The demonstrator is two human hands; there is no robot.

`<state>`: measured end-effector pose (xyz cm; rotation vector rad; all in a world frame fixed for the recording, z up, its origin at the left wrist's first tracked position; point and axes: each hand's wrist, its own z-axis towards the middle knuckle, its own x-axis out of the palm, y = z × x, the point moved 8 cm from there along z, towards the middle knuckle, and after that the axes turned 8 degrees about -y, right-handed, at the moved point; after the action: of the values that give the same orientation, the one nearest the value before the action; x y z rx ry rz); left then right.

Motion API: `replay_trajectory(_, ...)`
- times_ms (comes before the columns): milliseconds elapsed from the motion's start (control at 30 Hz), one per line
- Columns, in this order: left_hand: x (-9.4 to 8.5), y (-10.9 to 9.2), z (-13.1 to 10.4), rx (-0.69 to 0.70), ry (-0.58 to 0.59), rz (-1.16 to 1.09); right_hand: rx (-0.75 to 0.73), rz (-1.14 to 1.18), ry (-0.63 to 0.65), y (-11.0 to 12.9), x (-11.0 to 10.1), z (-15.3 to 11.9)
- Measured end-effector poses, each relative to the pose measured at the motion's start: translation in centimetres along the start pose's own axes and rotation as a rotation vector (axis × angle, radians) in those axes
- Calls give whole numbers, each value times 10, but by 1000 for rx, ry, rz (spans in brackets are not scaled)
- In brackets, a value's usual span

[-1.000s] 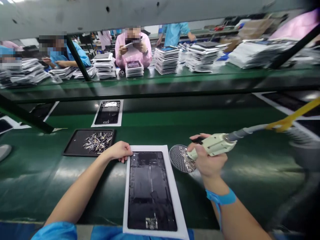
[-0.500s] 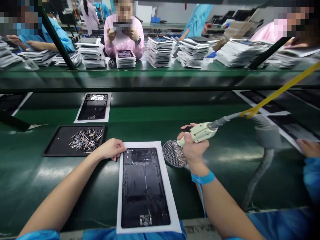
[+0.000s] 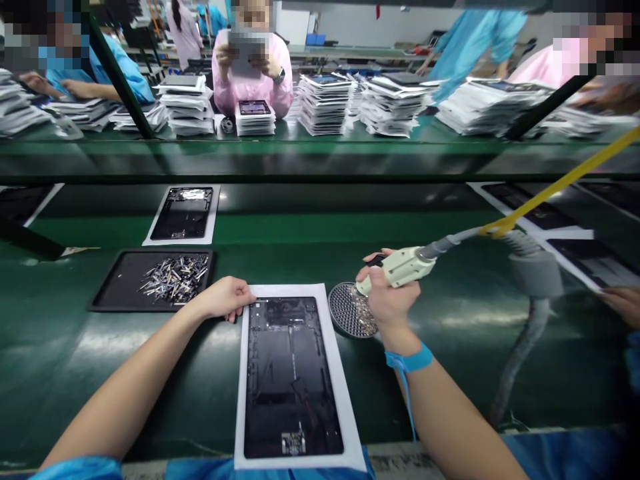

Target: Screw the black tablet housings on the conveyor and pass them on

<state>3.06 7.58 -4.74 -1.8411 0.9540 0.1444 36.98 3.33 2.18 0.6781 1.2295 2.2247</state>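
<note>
A black tablet housing (image 3: 295, 360) lies on a white sheet (image 3: 347, 407) at the front edge of the green bench. My left hand (image 3: 231, 299) rests at the sheet's top left corner, fingers curled together on the corner of the housing and sheet. My right hand (image 3: 393, 297) is wrapped round a pale green power tool (image 3: 405, 265) with a grey cable, its front end over a round dish of tiny screws (image 3: 353, 310). The tool's tip is hidden. A blue strap (image 3: 410, 359) circles my right wrist.
A black tray (image 3: 120, 287) with several small strips stands left. Another housing (image 3: 183, 213) lies behind it. Further housings (image 3: 530, 207) and a person's hand (image 3: 623, 303) are at right. A grey hose (image 3: 520, 360) and yellow strap (image 3: 575, 177) run beside the tool. Paper stacks (image 3: 325, 107) stand behind.
The view has shifted slightly. Both my hands keep their places on the sheet corner and tool. At the right, the other person's hand has moved right, and a person in blue behind has shifted right.
</note>
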Motion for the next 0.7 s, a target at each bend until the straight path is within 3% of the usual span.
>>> replay_trajectory(267,1,2,2,-2,0,-2,22,-39,-13,-4,-2,0)
replay_trajectory(433,2,2,3,4,18,-29,-5,17,-25,16,2,-2)
replay_trajectory(567,2,-2,1,19,29,-59,-8,165,61,41,30,-20)
replay_trajectory(700,4,-2,2,23,39,-91,87,302,265,50,86,-60)
